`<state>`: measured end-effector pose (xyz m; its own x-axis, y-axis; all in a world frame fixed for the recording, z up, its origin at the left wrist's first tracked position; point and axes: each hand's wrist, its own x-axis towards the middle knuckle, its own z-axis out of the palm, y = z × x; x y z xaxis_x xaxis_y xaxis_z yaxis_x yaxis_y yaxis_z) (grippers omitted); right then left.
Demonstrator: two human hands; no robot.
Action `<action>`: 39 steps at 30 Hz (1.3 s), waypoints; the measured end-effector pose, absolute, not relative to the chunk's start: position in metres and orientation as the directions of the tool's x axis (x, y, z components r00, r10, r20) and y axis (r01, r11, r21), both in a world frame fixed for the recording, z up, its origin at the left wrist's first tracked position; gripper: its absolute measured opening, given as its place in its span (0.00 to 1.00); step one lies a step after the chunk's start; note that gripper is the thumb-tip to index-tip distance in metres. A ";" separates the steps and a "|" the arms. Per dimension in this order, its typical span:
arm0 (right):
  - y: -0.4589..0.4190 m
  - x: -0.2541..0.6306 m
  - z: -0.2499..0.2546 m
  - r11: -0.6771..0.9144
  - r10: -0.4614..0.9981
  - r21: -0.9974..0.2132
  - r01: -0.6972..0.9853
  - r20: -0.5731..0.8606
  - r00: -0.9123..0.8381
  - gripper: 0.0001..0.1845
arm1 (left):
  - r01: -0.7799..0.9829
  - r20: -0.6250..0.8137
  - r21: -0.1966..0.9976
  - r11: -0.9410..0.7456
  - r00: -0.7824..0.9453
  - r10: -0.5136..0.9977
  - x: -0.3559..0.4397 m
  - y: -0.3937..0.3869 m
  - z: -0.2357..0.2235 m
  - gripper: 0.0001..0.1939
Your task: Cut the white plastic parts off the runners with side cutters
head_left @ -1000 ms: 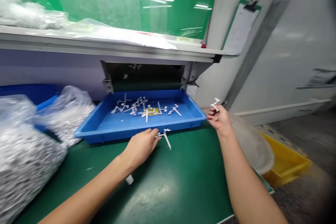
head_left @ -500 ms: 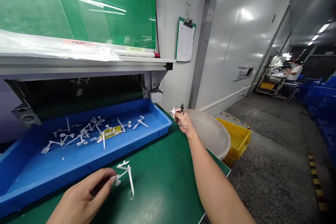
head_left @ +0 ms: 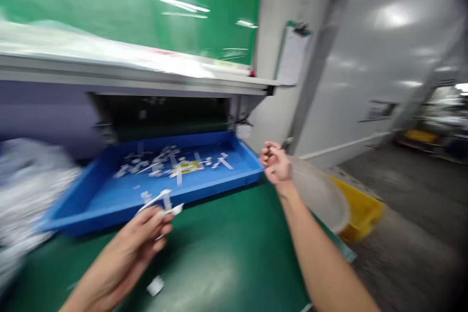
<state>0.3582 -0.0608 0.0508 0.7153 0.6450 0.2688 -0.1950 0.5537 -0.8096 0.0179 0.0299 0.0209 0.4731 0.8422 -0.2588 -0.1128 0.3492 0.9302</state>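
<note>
My left hand (head_left: pixel 135 239) is shut on a white moulded plastic runner piece (head_left: pixel 157 204), holding it just above the front rim of a blue plastic tray (head_left: pixel 219 186). Several similar white pieces (head_left: pixel 164 163) lie in the tray around a yellow label. My right hand (head_left: pixel 276 163) is raised beyond the tray's right corner, its fingers curled around a small dark object (head_left: pixel 269 153). Motion blur hides that object's shape. A small white fragment (head_left: pixel 155 285) lies on the green mat (head_left: pixel 226 263) below my left hand.
A bulging clear bag of white parts (head_left: pixel 25 190) sits left of the tray. A translucent round basin (head_left: pixel 320 195) rests against a yellow crate (head_left: pixel 361 214) beyond the bench's right edge. A shelf (head_left: pixel 127 75) runs above the tray.
My left hand has lifted the white piece from above the mat to the tray's front rim. The view has swung back left, bringing the bag into sight. My right hand has dropped slightly.
</note>
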 end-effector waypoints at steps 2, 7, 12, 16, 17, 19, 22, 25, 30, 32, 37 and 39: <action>-0.062 0.324 0.056 0.520 0.724 -0.830 -0.201 0.304 0.619 0.13 | -0.247 -0.241 0.869 0.428 0.543 0.804 0.017 0.023 0.023 0.14; -0.057 0.245 0.039 0.191 0.960 -0.787 0.587 0.274 0.055 0.06 | -0.392 -0.210 0.792 0.469 0.547 0.811 0.018 0.023 0.018 0.12; -0.049 0.195 0.004 0.080 0.971 -0.585 0.807 0.229 0.070 0.05 | -0.426 -0.221 0.753 0.501 0.553 0.803 0.017 0.016 0.016 0.08; -0.047 0.188 -0.005 0.069 0.960 -0.576 0.815 0.262 0.104 0.07 | -0.444 -0.223 0.737 0.509 0.551 0.804 0.018 0.014 0.014 0.08; -0.047 0.188 -0.005 0.072 0.956 -0.582 0.810 0.271 0.109 0.06 | -0.451 -0.221 0.735 0.506 0.546 0.808 0.019 0.014 0.013 0.08; -0.048 0.189 -0.004 0.085 0.951 -0.594 0.800 0.287 0.112 0.06 | -0.452 -0.219 0.735 0.505 0.546 0.808 0.019 0.014 0.012 0.08; -0.048 0.189 -0.004 0.108 0.946 -0.603 0.790 0.307 0.105 0.05 | -0.433 -0.222 0.742 0.512 0.562 0.797 0.020 0.013 0.012 0.08; -0.047 0.189 -0.005 0.129 0.942 -0.601 0.788 0.323 0.092 0.05 | -0.420 -0.225 0.742 0.523 0.579 0.784 0.021 0.011 0.012 0.09; -0.047 0.190 -0.007 0.150 0.933 -0.569 0.809 0.352 0.074 0.05 | -0.406 -0.238 0.734 0.544 0.596 0.767 0.023 0.009 0.011 0.09; -0.047 0.191 -0.008 0.150 0.929 -0.546 0.825 0.364 0.072 0.04 | -0.402 -0.250 0.727 0.557 0.599 0.760 0.024 0.008 0.009 0.08; -0.047 0.192 -0.012 0.126 0.938 -0.494 0.861 0.342 0.059 0.03 | -0.405 -0.270 0.688 0.603 0.628 0.730 0.024 0.010 0.004 0.07; -0.047 0.193 -0.014 0.108 0.951 -0.503 0.858 0.304 0.058 0.03 | -0.399 -0.279 0.679 0.616 0.636 0.719 0.023 0.012 0.002 0.06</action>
<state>0.1929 -0.0466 -0.0136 0.0577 0.9510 0.3037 0.8577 0.1085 -0.5025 0.0231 0.0122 0.0017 0.6360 0.7194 -0.2792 -0.3986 0.6161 0.6794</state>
